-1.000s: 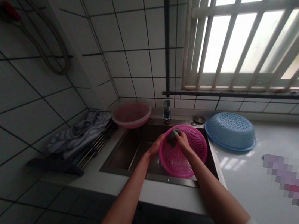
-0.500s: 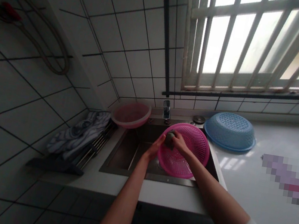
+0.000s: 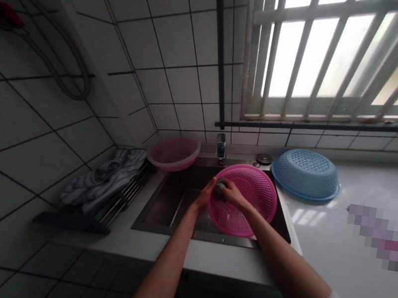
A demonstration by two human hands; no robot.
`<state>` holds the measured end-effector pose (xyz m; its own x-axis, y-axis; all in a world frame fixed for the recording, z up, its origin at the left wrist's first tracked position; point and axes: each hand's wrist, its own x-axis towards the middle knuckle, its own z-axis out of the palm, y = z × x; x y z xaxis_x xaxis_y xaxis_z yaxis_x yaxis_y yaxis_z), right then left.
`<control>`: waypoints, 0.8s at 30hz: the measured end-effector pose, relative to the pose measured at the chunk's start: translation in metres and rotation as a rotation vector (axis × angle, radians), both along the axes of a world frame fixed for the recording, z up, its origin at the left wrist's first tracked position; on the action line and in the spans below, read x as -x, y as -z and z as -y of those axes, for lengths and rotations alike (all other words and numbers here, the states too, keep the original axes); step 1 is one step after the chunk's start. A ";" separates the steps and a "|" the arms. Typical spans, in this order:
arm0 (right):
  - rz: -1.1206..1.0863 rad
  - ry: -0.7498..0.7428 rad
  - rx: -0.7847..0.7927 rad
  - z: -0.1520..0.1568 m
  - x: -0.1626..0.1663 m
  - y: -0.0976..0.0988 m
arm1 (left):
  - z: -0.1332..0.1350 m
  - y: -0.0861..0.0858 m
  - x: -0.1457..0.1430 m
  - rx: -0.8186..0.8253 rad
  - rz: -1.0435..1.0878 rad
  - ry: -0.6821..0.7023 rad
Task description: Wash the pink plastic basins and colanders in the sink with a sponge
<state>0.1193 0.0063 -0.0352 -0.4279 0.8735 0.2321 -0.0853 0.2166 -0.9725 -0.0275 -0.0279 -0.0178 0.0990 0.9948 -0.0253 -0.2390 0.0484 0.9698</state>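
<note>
A pink plastic colander [image 3: 238, 221] sits tilted over the right part of the steel sink [image 3: 159, 208], its perforated inside facing me. My left hand [image 3: 206, 194] is closed round the colander's left rim, with the thumb up at the edge. Pressed against the inner wall beside that rim is a crumpled grey-green cloth or scrubbing pad [image 3: 219, 188]; its exact kind is hard to make out. My right hand [image 3: 232, 193] is closed on this pad. The fingertips of both hands are partly hidden.
Behind the sink stands a faucet [image 3: 221, 147]. A pale pink basin [image 3: 173, 152] rests at the back left corner. An upturned blue basket [image 3: 306, 173] lies on the right counter. Striped cloth [image 3: 107, 175] hangs over a rack [image 3: 128, 190] at left. A drain strainer [image 3: 264, 159] lies behind.
My right hand and the grey-green pad have moved slightly left and down along the colander's inner wall, close to the left rim. The colander has shifted a little left.
</note>
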 end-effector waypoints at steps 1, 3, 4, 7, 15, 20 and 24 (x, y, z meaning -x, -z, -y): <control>0.025 -0.131 -0.006 0.005 0.004 0.001 | -0.001 0.001 0.003 0.031 -0.009 -0.037; 0.057 -0.310 -0.012 0.012 0.010 0.003 | -0.002 0.004 0.007 0.084 -0.023 -0.090; 0.053 -0.308 -0.015 0.012 0.010 0.004 | -0.002 0.005 0.007 0.090 -0.021 -0.093; -0.018 0.051 -0.045 -0.001 0.001 0.004 | -0.004 0.005 0.003 0.022 0.004 -0.017; 0.219 -0.125 -0.179 -0.007 -0.002 0.019 | -0.003 0.001 0.003 -0.051 -0.059 0.003; 0.276 -0.061 -0.320 0.000 0.000 0.012 | -0.005 0.003 0.005 -0.075 -0.097 -0.003; 0.258 0.299 -0.398 -0.007 -0.008 0.000 | -0.006 0.002 0.000 -0.023 0.042 0.049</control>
<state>0.1277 0.0136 -0.0354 -0.2617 0.8321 0.4890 0.2665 0.5493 -0.7920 -0.0271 -0.0221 -0.0199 0.1483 0.9889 0.0029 -0.2772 0.0388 0.9600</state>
